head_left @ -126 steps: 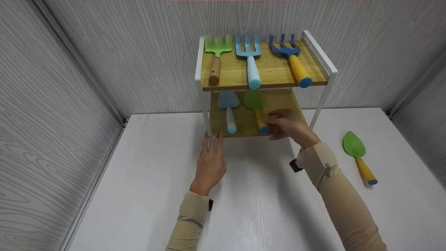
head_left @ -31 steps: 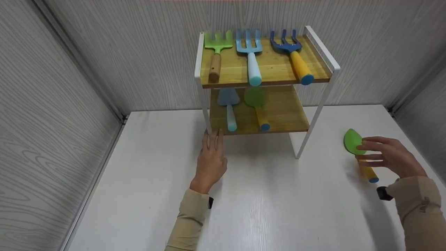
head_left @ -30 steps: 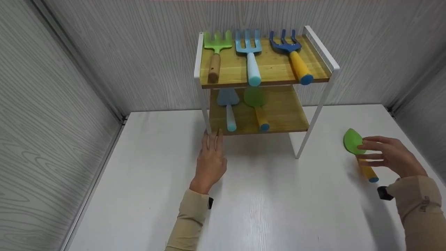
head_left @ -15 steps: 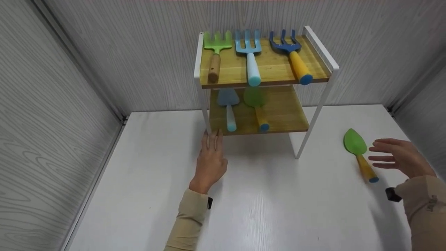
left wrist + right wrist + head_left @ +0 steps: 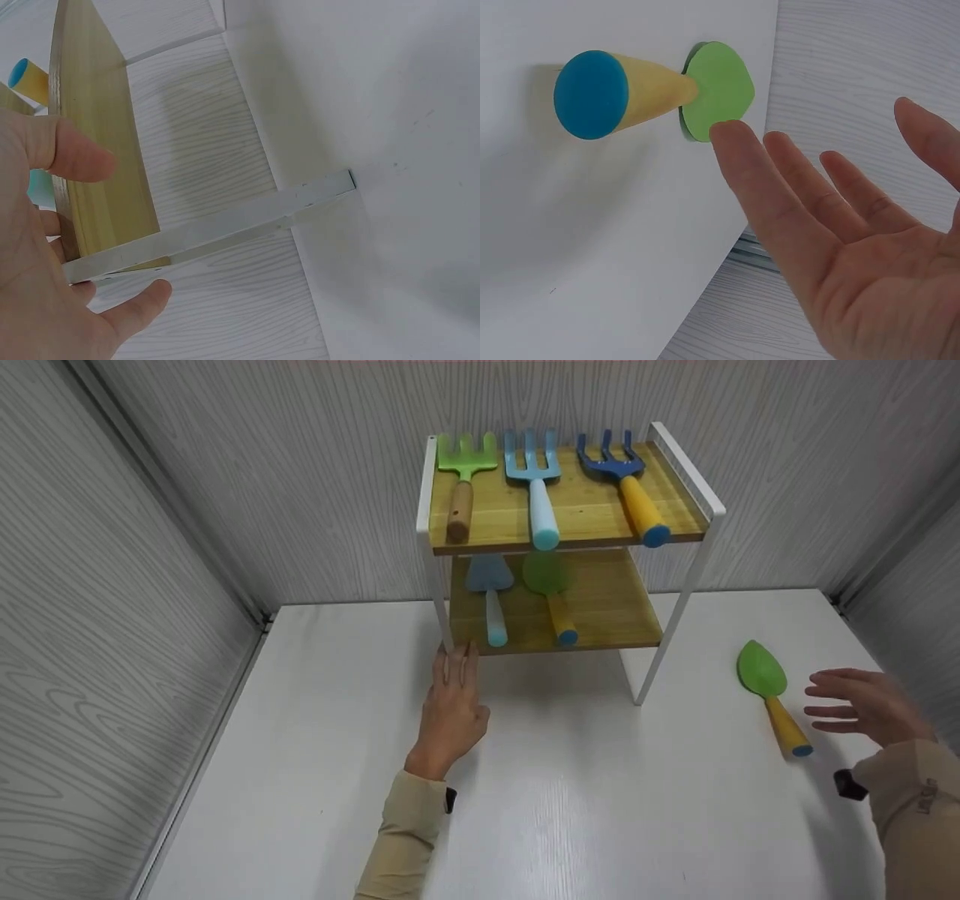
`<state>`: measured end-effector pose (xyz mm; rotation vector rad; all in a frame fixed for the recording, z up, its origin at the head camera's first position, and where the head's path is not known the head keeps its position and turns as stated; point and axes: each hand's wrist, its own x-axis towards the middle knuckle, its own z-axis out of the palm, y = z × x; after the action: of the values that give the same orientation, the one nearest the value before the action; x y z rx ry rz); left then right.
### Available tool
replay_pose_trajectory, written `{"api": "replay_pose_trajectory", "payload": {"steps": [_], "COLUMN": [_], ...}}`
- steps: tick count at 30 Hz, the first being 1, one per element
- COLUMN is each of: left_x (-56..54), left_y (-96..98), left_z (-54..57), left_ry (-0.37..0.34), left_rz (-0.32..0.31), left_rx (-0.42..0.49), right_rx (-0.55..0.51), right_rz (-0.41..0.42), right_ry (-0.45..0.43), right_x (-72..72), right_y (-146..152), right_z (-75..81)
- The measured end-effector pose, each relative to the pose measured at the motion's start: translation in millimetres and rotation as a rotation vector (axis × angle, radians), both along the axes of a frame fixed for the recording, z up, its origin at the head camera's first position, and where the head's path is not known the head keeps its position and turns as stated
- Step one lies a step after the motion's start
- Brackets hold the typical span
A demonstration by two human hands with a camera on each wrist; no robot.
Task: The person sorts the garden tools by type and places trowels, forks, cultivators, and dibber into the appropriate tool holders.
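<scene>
My left hand [image 5: 452, 716] rests with its fingers extended at the front left corner of the lower shelf [image 5: 607, 619], touching the rack's white post [image 5: 217, 229]. To the right, my right hand [image 5: 870, 706] hovers with straight, spread fingers. It holds nothing and is apart from a green trowel [image 5: 761, 669] with a yellow handle, lying on the table. On the lower shelf lie a light blue trowel [image 5: 495, 615] and another green trowel [image 5: 559, 611] with a yellow handle. In the right wrist view, the loose trowel's blue handle end [image 5: 591, 94] is nearest the camera.
The upper shelf [image 5: 589, 514] carries a green hand fork [image 5: 461, 506] with a brown handle, a light blue fork [image 5: 542, 510] and a dark blue fork [image 5: 641, 510] with a yellow handle. The rack stands on a white table [image 5: 540, 810] before grey wood-grain panels [image 5: 345, 472].
My right hand has left the yellow-handled trowel on the lower shelf and moved right, first over the loose trowel, then slightly farther right. My left hand has stayed at the shelf corner.
</scene>
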<state>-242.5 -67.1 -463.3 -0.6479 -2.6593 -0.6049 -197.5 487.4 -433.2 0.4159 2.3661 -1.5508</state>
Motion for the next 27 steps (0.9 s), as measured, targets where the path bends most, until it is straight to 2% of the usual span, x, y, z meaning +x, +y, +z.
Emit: {"api": "replay_pose_trajectory", "payload": {"steps": [7,15,20,27], "left_x": [0.1,-0.8,-1.4,0.1], "left_y": [0.3,0.5,2.1,0.5], "left_z": [-1.0,-1.8,-1.7,-1.2], "left_ry": [0.012,0.051,0.040,0.016], "left_rz": [-0.002,-0.003,-0.009,0.014], "left_rx": [-0.003,-0.005,0.000,-0.014], "right_rx": [0.028,0.003,-0.004,-0.055], "right_rz": [0.019,0.039,0.040,0.031], "right_ry": [-0.067,-0.117,-0.171,-0.223], "right_x": [-0.2,1.4,4.9,1.6], "right_y": [4.0,4.8,5.3,1.1], "right_z": [-9.4,-19.0,-26.6,-31.8]}}
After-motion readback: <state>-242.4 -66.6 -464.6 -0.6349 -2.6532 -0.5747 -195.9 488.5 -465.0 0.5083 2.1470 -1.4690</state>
